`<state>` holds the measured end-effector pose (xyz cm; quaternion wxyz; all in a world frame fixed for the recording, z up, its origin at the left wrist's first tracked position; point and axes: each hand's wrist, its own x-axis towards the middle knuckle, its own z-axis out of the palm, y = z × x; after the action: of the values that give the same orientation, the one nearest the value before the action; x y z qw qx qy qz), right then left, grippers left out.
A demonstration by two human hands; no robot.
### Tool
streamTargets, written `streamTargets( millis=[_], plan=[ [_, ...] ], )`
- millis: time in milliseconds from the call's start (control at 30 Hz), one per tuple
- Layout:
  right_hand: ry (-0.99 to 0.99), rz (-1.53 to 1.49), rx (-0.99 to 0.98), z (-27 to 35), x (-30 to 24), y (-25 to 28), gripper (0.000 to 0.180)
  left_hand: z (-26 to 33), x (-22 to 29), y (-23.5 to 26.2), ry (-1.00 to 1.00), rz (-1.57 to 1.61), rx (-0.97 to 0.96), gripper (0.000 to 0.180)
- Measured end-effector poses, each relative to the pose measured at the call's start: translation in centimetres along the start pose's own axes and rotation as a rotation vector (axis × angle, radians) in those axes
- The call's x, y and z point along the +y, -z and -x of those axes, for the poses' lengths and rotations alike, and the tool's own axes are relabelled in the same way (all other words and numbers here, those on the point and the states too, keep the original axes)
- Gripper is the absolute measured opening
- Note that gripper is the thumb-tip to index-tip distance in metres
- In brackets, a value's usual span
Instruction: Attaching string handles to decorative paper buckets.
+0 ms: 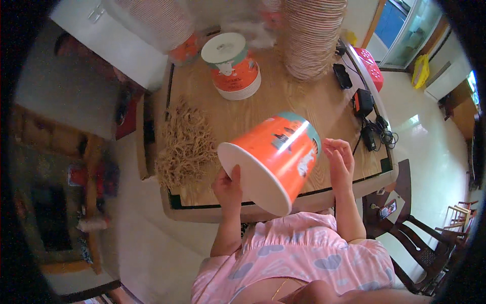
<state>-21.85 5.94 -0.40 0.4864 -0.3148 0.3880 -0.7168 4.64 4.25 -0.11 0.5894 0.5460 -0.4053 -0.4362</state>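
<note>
Orange tub (283,150): axis diagonal, wide end (260,183), probably mouth, lower left.

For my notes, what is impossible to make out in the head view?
All in the head view:
- Left hand: some fingers hidden behind the orange tub.
- The orange tub's base: turned away, hidden by its own side.
- Tall stack: top cut off by the upper edge.
- Phone: screen content too small.

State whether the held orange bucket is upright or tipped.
Tipped: the orange bucket slants in the left hand, its wide white end turned toward the person, its teal band beside the right hand.
</note>
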Motion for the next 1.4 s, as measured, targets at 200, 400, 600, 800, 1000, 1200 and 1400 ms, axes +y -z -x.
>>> streamTargets(
  millis=[200, 400, 600, 800, 1000, 1200, 1400],
  plan=[
    [0.249, 0.358, -0.149, 2.5, -2.0, -1.9, 0.018, 0.6, -1.5, -0.9, 0.278, 0.476, -0.126, 0.015],
    [0.55, 0.67, -0.217, 2.9, -4.0, -2.5, 0.016, 1.4, -3.6, -0.2, 0.441, 0.453, -0.122, 0.018],
    [0.51, 0.555, -0.067, 3.3, -4.6, -2.5, 0.017, 3.1, 1.1, 0.4, -0.165, -0.324, -0.057, 0.021],
    [0.51, 0.541, -0.446, 4.3, -6.9, -1.9, 0.054, 6.0, 7.1, -0.2, -1.023, -0.768, -0.324, 0.028],
    [0.655, 0.741, -0.796, 5.2, -6.9, -2.2, 0.046, 7.3, 6.5, 0.1, -1.135, -0.767, -0.369, 0.032],
    [0.674, 0.787, -0.742, 5.8, -4.1, -2.0, 0.035, 7.2, 6.0, 0.0, -1.077, -0.753, -0.385, 0.033],
    [0.71, 0.742, -0.682, 5.5, -2.6, -2.3, 0.032, 6.9, 6.0, -0.1, -1.007, -0.767, -0.401, 0.032]
  ],
)
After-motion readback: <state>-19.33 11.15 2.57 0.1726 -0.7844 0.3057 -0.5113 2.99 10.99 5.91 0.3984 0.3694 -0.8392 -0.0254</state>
